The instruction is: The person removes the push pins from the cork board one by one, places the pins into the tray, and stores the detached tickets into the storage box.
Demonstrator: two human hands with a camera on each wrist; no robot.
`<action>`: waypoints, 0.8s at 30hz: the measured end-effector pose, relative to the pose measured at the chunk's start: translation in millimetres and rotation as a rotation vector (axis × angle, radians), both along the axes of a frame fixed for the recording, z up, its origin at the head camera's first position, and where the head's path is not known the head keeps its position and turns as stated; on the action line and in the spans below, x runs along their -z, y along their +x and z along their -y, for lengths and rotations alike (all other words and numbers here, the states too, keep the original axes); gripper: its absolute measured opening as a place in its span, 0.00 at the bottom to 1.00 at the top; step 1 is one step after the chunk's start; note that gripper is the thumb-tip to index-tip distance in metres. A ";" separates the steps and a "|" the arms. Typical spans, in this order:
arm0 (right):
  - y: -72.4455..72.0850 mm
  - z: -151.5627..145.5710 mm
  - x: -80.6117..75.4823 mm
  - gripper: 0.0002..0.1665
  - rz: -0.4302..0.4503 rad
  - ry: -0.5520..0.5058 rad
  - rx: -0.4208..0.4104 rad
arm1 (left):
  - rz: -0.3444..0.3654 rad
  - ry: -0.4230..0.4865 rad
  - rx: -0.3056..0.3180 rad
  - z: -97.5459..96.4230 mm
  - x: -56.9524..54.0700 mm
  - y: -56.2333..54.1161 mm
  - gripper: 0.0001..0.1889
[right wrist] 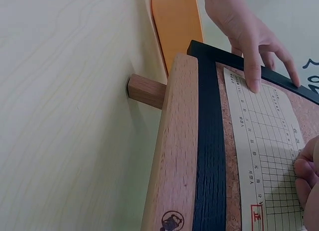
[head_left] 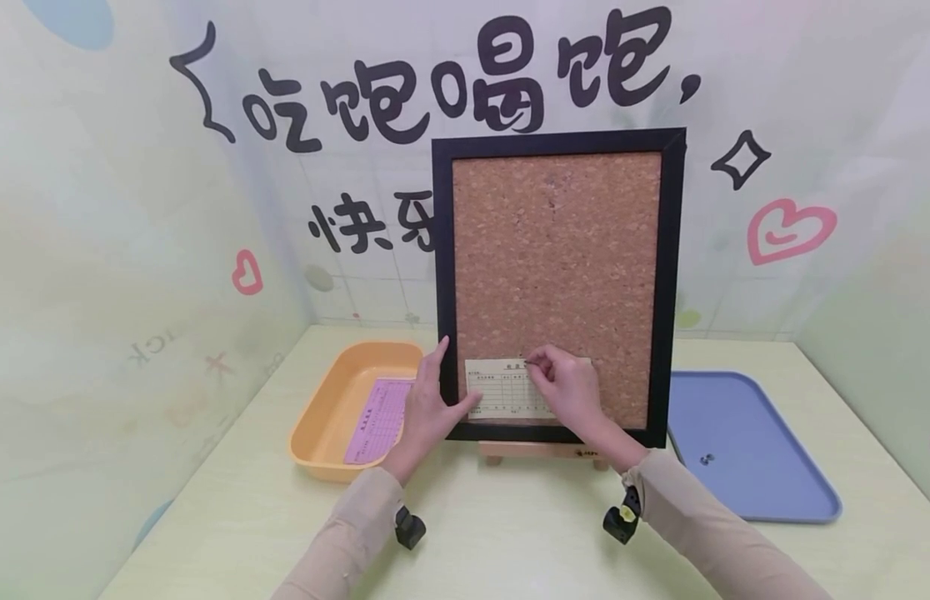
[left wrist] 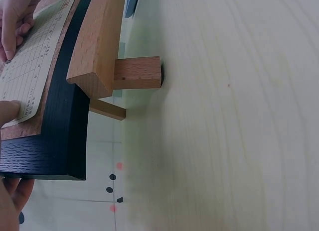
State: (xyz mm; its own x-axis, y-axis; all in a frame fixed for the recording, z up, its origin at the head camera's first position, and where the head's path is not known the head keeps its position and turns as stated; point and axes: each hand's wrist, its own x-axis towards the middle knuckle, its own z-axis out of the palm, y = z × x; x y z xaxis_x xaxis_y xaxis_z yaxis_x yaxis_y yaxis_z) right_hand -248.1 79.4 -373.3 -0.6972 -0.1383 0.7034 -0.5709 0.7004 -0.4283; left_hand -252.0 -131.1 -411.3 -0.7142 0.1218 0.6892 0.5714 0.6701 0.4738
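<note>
A cork board (head_left: pixel 555 267) in a black frame stands upright on a wooden easel (head_left: pixel 536 451). Low on the cork lies a cream printed form (head_left: pixel 495 387), a paper slip with a ruled table. My left hand (head_left: pixel 432 400) grips the frame's lower left edge, fingers round the side and behind it, while its thumb (right wrist: pixel 253 79) presses on the form's left end. At the form's top edge my right hand (head_left: pixel 570 387) pinches a small dark pin (head_left: pixel 530 363), mostly hidden by the fingertips. The right hand and forearm cover the form's right part in the head view.
An orange tray (head_left: pixel 315 433) at the left holds a purple printed form (head_left: pixel 378 421). At the right lies a blue tray (head_left: pixel 765 450), partly behind the board, with a few small dark pins (head_left: pixel 707 459) on it. A patterned wall rises close behind the board.
</note>
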 end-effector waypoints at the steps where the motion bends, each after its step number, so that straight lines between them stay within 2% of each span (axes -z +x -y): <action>1: 0.0 -0.3 -0.1 0.03 0.002 0.001 -0.003 | 0.005 0.001 0.001 0.1 -0.1 0.2 0.48; 10: 1.5 -1.9 -3.4 0.03 0.021 0.035 -0.028 | 0.009 0.000 0.000 1.2 2.1 0.0 0.48; 16: 2.4 -1.9 -14.7 0.01 0.119 0.107 -0.035 | 0.017 -0.003 -0.006 1.1 1.5 0.8 0.48; 19: 2.1 -2.1 -20.1 0.03 0.176 0.151 -0.037 | 0.022 -0.009 -0.009 0.6 1.5 0.8 0.48; 24: 2.3 -3.0 -24.3 0.03 0.189 0.205 -0.046 | 0.012 -0.005 -0.008 0.0 1.5 0.6 0.48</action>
State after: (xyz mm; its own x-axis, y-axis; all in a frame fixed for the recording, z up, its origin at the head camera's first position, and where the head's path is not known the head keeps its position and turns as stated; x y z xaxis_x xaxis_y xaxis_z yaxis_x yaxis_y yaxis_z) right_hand -245.7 82.4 -348.9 -0.8034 -0.2984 0.5153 -0.5272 0.7587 -0.3827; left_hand -251.5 -131.1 -412.8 -0.7235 0.1194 0.6799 0.5601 0.6773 0.4771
